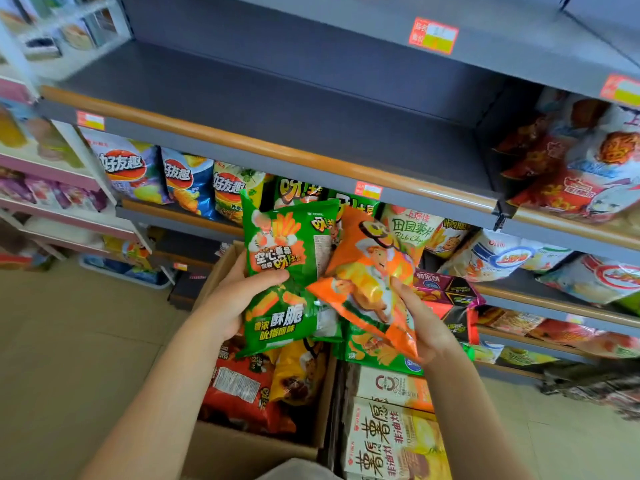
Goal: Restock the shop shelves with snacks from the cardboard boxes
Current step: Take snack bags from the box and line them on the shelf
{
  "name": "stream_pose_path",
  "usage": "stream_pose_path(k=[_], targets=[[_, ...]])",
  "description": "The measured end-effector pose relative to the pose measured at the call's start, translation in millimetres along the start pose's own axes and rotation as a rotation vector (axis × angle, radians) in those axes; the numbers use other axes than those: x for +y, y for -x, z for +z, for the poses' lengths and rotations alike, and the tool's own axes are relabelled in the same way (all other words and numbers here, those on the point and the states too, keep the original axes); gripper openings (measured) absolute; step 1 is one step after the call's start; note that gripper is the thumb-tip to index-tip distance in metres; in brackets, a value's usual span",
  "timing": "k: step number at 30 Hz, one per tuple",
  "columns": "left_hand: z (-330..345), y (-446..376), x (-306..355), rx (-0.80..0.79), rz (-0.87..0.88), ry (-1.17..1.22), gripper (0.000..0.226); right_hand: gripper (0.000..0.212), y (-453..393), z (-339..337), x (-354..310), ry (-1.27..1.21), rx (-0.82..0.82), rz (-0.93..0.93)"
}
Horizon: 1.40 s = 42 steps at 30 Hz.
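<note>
Forearms reach in from the bottom edge, both raised over the cardboard box.

Left hand: fingers and thumb curled round the green bag, thumb across its front, bag upright and facing the camera.

Right hand: holds the orange bag from its right edge, bag tilted, its left corner overlapping the green one. Another green packet sits under it in the same hand; how it is gripped cannot be told.

Below: box holds more red and yellow bags; a second box to the right holds cartons.

Step, as judged: bags lifted out, not yet shelved. The bare grey shelf lies above and beyond both hands, well apart from the bags.

Next move calls for raising the bags over the shelf's orange front lip and standing them face out.
</note>
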<state>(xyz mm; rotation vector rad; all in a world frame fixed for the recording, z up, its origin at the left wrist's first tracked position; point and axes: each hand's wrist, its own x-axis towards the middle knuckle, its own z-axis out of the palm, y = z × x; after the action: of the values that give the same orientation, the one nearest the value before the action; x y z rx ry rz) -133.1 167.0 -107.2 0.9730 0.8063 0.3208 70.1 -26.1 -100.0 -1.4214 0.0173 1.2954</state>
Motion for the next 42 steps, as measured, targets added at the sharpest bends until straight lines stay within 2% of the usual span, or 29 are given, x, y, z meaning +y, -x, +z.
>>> stream_pose_path(k=[2,3,6,7,9,10,12,15,17,22,25,28,29,31,34,36,37,39,40,42], targets=[[-8,-8,-4,0.169,0.047,-0.036,0.066,0.063,5,4,-7,-0.003,0.022,-0.155],[-10,-10,-4,0.247,0.059,-0.034,0.071,0.064,7,2,-10,0.076,0.087,-0.245],[-8,-11,-7,0.376,0.125,-0.067,0.078,0.083,13,17,-19,0.570,0.389,-0.532],[-2,-10,-7,0.383,0.154,-0.095,0.078,0.090,13,24,-16,0.702,0.462,-0.603],[19,-5,-4,0.345,0.227,-0.154,0.072,0.093,16,52,-4,0.757,0.416,-0.712],[29,-4,-4,0.280,0.255,-0.161,0.069,0.092,14,64,3,0.773,0.391,-0.765],[42,-3,-1,0.137,0.234,-0.102,0.068,0.089,9,76,11,0.839,0.450,-0.842],[27,-5,8,0.045,0.245,0.029,0.052,0.082,8,63,-8,0.671,0.489,-0.773],[12,-9,10,0.019,0.265,0.013,0.067,0.078,8,52,-18,0.554,0.397,-0.658],[-1,-20,12,0.009,0.240,-0.114,0.105,0.077,5,47,-12,0.428,0.258,-0.562],[4,-17,14,-0.106,0.155,-0.042,0.121,0.071,1,49,-3,0.305,0.199,-0.491],[13,-15,14,-0.163,0.151,-0.062,0.105,0.071,2,55,1,0.281,0.170,-0.462],[14,-16,14,-0.196,0.135,-0.071,0.107,0.068,2,55,1,0.302,0.164,-0.450],[17,-16,14,-0.267,0.063,-0.090,0.113,0.057,4,54,-1,0.364,0.160,-0.425],[19,-21,11,-0.276,0.021,-0.087,0.093,0.032,7,55,-1,0.278,0.170,-0.340],[23,-23,8,-0.266,0.009,-0.071,0.086,0.024,8,59,-2,0.331,0.262,-0.339],[25,-24,5,-0.274,0.015,-0.064,0.088,0.025,9,61,-3,0.439,0.323,-0.385],[32,-25,-1,-0.272,0.004,-0.039,0.091,0.043,10,62,-4,0.590,0.441,-0.556],[35,-25,-4,-0.263,0.006,-0.020,0.091,0.057,10,62,-3,0.635,0.475,-0.616],[43,-28,-8,-0.241,0.008,0.006,0.086,0.091,9,58,1,0.656,0.475,-0.602]])
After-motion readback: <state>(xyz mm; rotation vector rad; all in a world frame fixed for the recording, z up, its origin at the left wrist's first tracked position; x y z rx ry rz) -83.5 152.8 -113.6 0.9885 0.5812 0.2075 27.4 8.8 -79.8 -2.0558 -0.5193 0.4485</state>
